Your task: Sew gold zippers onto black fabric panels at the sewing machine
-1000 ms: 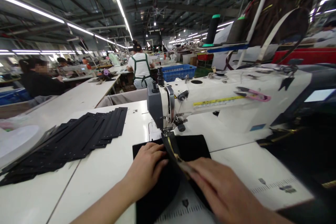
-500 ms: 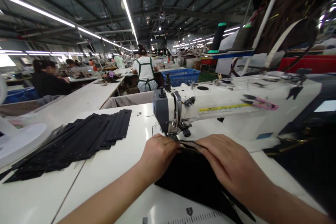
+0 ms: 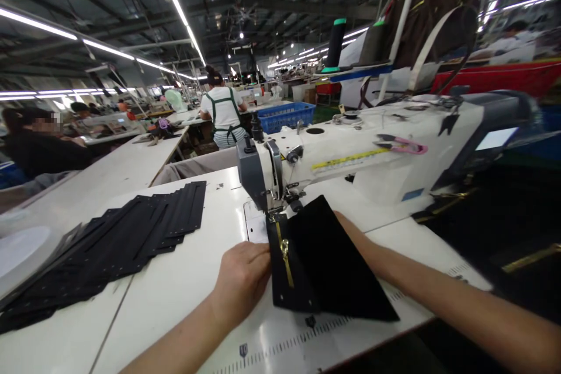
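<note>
A black fabric piece [image 3: 337, 263] with a gold zipper [image 3: 284, 251] lies under the needle end of a white sewing machine [image 3: 342, 158]. My left hand [image 3: 243, 277] is closed on the piece's left edge, its fingertips partly hidden. The right hand [image 3: 350, 231] is mostly behind the raised black flap, so its fingers do not show. The zipper runs lengthwise toward me from the presser foot [image 3: 276, 215].
Overlapping black panels [image 3: 144, 228] lie on the white table at left, beside a white round stand [image 3: 26, 254]. Pink-handled snips [image 3: 401, 145] rest on the machine. Dark fabric with gold zippers [image 3: 504, 228] is at right. A person [image 3: 223, 108] sits ahead near a blue basket [image 3: 284, 115].
The piece now lies open with its zipper showing, its black flap raised to the right. My left hand has moved to its left edge, and my right hand has gone behind the flap. The view has shifted right.
</note>
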`<action>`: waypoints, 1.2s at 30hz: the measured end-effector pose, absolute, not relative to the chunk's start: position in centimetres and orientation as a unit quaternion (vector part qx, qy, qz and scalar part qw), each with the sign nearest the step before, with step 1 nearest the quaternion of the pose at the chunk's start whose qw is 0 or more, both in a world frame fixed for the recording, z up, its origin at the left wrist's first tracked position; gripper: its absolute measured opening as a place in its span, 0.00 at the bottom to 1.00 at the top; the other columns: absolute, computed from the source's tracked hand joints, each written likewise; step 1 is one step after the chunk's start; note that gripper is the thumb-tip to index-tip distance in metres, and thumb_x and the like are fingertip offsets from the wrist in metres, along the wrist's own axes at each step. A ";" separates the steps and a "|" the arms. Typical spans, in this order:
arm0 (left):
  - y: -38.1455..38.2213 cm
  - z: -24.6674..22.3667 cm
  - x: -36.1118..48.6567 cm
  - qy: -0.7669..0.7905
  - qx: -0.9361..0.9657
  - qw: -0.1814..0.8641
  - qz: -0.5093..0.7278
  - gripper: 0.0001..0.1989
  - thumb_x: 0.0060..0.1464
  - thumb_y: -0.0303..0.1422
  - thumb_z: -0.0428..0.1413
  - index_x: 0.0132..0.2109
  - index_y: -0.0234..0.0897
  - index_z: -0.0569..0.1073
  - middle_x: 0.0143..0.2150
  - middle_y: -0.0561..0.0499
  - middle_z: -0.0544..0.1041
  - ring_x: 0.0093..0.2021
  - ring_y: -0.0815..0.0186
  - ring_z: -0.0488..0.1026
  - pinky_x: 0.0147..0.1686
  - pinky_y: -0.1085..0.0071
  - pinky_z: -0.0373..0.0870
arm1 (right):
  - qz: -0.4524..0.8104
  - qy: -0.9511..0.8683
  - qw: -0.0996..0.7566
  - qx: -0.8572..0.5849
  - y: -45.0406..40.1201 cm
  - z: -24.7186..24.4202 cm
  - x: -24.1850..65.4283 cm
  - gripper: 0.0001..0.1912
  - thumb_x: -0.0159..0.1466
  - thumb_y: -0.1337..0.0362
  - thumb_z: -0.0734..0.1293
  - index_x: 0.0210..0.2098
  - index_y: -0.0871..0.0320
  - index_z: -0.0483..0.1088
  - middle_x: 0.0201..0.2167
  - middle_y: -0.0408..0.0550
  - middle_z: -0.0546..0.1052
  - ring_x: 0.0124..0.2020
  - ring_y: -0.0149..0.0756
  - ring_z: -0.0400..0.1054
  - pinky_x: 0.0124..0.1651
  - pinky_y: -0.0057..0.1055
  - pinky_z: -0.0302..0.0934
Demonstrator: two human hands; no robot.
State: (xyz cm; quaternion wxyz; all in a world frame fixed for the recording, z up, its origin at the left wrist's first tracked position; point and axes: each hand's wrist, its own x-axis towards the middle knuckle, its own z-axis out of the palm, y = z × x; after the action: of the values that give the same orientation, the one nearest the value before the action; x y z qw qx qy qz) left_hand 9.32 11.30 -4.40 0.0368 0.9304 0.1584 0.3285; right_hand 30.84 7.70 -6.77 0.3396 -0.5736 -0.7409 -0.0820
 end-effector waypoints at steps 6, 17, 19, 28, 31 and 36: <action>10.3 -5.0 9.2 0.181 0.958 0.065 0.212 0.14 0.53 0.22 0.43 0.43 0.35 0.70 0.42 0.45 0.73 0.42 0.63 0.70 0.49 0.61 0.63 | 0.079 -0.701 0.403 -0.583 9.8 -7.8 36.0 0.21 0.67 0.64 0.48 0.44 0.64 0.69 0.39 0.50 0.76 0.40 0.34 0.71 0.41 0.28 0.66; 12.0 -6.3 11.9 0.273 0.947 -0.038 0.167 0.09 0.50 0.23 0.49 0.36 0.33 0.72 0.40 0.44 0.75 0.48 0.56 0.67 0.53 0.54 0.58 | 0.239 -0.615 0.462 -0.592 9.9 -8.5 36.2 0.27 0.53 0.67 0.61 0.54 0.59 0.60 0.35 0.46 0.74 0.33 0.36 0.68 0.37 0.32 0.63; 11.9 -6.3 11.9 0.279 0.944 -0.041 0.171 0.10 0.49 0.22 0.48 0.36 0.33 0.72 0.41 0.44 0.75 0.49 0.56 0.67 0.53 0.54 0.59 | 0.165 -0.630 0.445 -0.615 9.8 -8.3 36.4 0.22 0.55 0.67 0.60 0.50 0.57 0.64 0.38 0.47 0.73 0.35 0.37 0.67 0.38 0.33 0.62; 12.4 -6.3 11.8 0.269 0.943 -0.024 0.196 0.10 0.50 0.23 0.47 0.36 0.33 0.73 0.38 0.44 0.75 0.45 0.57 0.69 0.50 0.55 0.60 | 0.106 -0.645 0.267 -0.708 10.6 -6.5 35.7 0.19 0.66 0.58 0.51 0.22 0.57 0.62 0.22 0.45 0.71 0.26 0.35 0.66 0.28 0.28 0.57; 12.5 -6.1 12.0 0.267 0.944 -0.029 0.194 0.10 0.50 0.23 0.47 0.33 0.34 0.72 0.35 0.45 0.74 0.43 0.58 0.69 0.48 0.55 0.61 | 0.011 -0.674 0.197 -0.712 11.7 -7.2 35.8 0.10 0.63 0.61 0.59 0.29 0.58 0.66 0.24 0.46 0.72 0.28 0.39 0.67 0.29 0.30 0.55; 12.3 -6.2 12.0 0.284 0.935 -0.011 0.214 0.08 0.50 0.23 0.47 0.32 0.35 0.71 0.36 0.46 0.73 0.41 0.59 0.69 0.46 0.56 0.63 | -0.128 -0.696 0.180 -0.683 10.9 -6.8 34.9 0.07 0.62 0.66 0.60 0.33 0.64 0.68 0.32 0.58 0.73 0.36 0.49 0.65 0.38 0.41 0.55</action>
State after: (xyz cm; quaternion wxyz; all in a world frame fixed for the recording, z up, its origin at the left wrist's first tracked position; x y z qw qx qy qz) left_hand 12.04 12.30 -6.23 -0.0109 0.9348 0.2836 0.2136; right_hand 34.88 10.92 -6.82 0.1803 -0.6827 -0.6964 -0.1285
